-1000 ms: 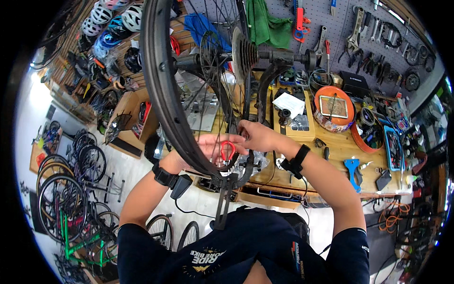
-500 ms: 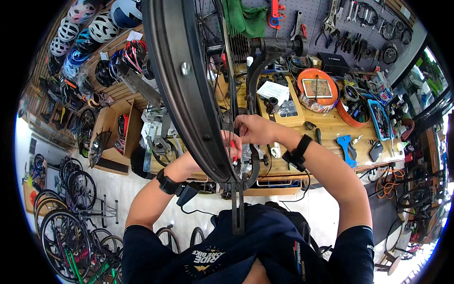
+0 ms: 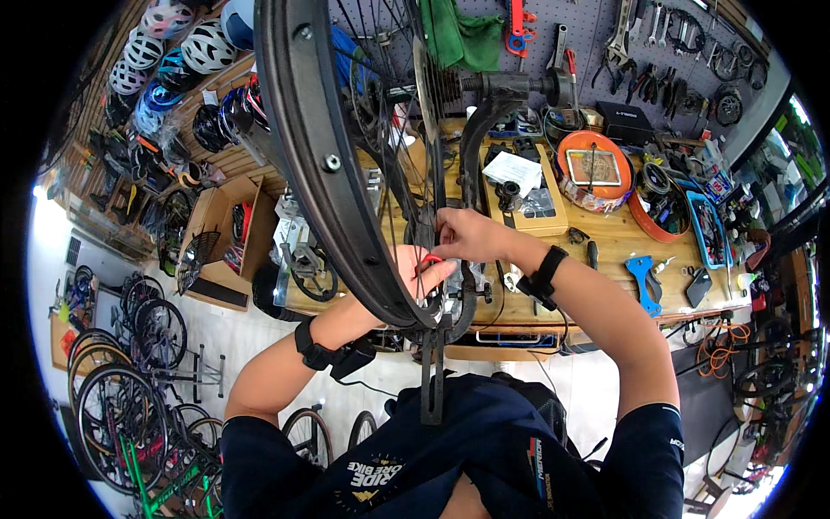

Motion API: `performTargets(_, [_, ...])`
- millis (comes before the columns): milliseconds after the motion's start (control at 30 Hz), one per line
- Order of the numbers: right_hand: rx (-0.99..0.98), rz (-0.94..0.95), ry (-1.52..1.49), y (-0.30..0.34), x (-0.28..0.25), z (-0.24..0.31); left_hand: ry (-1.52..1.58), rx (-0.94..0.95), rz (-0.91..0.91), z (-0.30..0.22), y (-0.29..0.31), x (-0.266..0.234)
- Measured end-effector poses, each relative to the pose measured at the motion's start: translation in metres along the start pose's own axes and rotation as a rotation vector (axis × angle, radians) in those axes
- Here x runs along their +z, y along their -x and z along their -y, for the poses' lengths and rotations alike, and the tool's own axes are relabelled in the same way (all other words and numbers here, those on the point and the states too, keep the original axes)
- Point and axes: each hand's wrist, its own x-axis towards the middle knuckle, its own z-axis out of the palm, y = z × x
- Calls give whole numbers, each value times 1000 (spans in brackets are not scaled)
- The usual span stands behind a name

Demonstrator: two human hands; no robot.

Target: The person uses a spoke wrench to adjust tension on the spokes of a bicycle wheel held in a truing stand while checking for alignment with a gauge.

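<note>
A bare black bicycle rim [image 3: 313, 104], laced with spokes to a hub with a cassette [image 3: 444, 86], stands upright in a dark metal truing stand [image 3: 472, 147] before me. My left hand [image 3: 413, 270] reaches in past the rim from the left, among the spokes. Its fingers are closed on a small red spoke wrench [image 3: 429, 259], partly hidden by fingers and spokes. Just above it, my right hand [image 3: 471, 235] comes from the right with thumb and fingers pinched at the spokes. What lies between those fingertips is hidden.
Behind the stand is a wooden workbench [image 3: 553, 259] with an orange round tin [image 3: 596, 143], a blue tool tray [image 3: 709, 223] and a blue tool [image 3: 643, 284]. Tools hang on a pegboard [image 3: 596, 26]. Helmets [image 3: 207, 48], a cardboard box [image 3: 220, 268] and bicycles [image 3: 121, 406] are at left.
The view has shifted slightly, so the bench appears lower and further right. My left fingers have turned around the red wrench, with a thumb or finger extending right; my right hand stays at the spokes.
</note>
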Motion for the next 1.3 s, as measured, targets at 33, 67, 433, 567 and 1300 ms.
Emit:
performTargets(33, [12,1,4,0,0,2,-87,6,-36,-1,1,1])
performTargets(67, [24,3,9,-2,-1,3,-175,11,-72,0,2,2])
performTargets(433, [-28,134,-269,-7,-4,5,860,-47,312,8,8,-14])
performTargets(567, [49,235,-373,1,-5,25,1107,-53,375,16,13,-16])
performTargets(1300, [18,117,-317,-7,-4,0,502,-206,104,1,10,-9])
